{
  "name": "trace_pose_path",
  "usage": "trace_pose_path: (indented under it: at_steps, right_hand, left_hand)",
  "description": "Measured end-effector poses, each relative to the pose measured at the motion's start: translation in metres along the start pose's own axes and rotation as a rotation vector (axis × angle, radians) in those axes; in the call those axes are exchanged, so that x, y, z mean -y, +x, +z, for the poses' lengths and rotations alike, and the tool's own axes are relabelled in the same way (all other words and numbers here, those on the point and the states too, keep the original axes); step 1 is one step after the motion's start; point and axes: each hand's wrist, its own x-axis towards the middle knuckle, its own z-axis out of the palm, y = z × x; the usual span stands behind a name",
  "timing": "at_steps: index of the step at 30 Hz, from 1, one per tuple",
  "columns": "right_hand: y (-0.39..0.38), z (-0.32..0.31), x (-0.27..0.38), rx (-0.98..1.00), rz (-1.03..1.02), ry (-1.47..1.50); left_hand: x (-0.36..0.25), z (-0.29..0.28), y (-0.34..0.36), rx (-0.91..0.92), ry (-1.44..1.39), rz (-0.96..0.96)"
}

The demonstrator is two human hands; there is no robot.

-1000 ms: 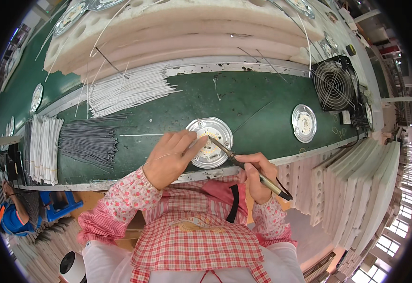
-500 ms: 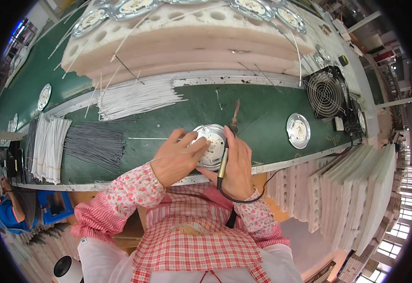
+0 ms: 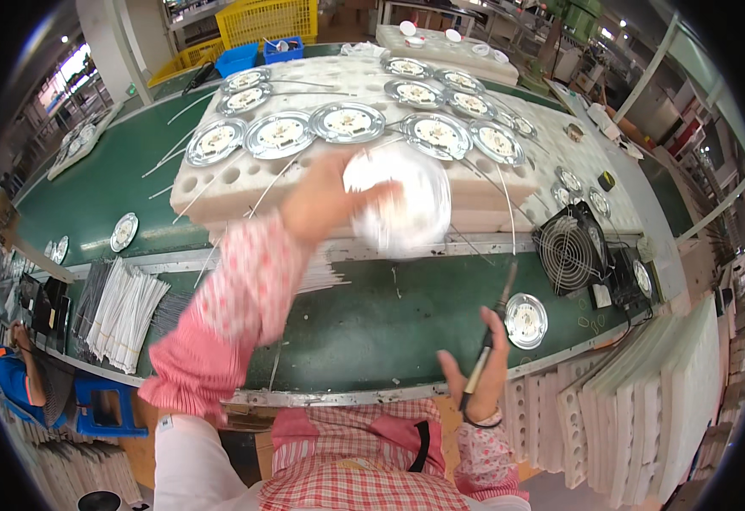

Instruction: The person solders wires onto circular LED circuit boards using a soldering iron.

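My left hand, blurred by motion, grips a round silver-white lamp disc, lifted in front of a foam block that carries several similar discs with wires. Low at the right, my right hand holds a soldering iron by its handle, the tip angled up, thumb spread out. Just beside the iron, another silver disc lies on the green bench. Bundles of white wires lie at the left, with grey ones beside them.
A black fan stands at the right, above stacked foam sheets. A co-worker in blue is at the far left by a blue stool. Yellow crates and blue bins stand at the back.
My left hand has raised the disc from the bench toward the foam block. My right hand has moved right and down with the iron. The view has tilted up, showing more discs.
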Motion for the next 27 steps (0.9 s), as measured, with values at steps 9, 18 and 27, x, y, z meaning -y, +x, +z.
trace_pose_path:
  at_steps: [9, 18, 27]
  right_hand:
    - [-0.007, -0.031, -0.093, -0.071, 0.086, -0.368]
    - [-0.011, -0.009, -0.056, 0.109, 0.059, -0.218]
    - [-0.022, 0.037, -0.016, 0.297, -0.006, 0.020]
  left_hand:
    - [0.036, -0.120, 0.212, -0.591, 1.130, -0.091]
    - [0.006, -0.208, 0.179, -0.235, 1.330, 0.297]
    - [-0.001, -0.122, -0.082, -0.118, 1.672, 0.147]
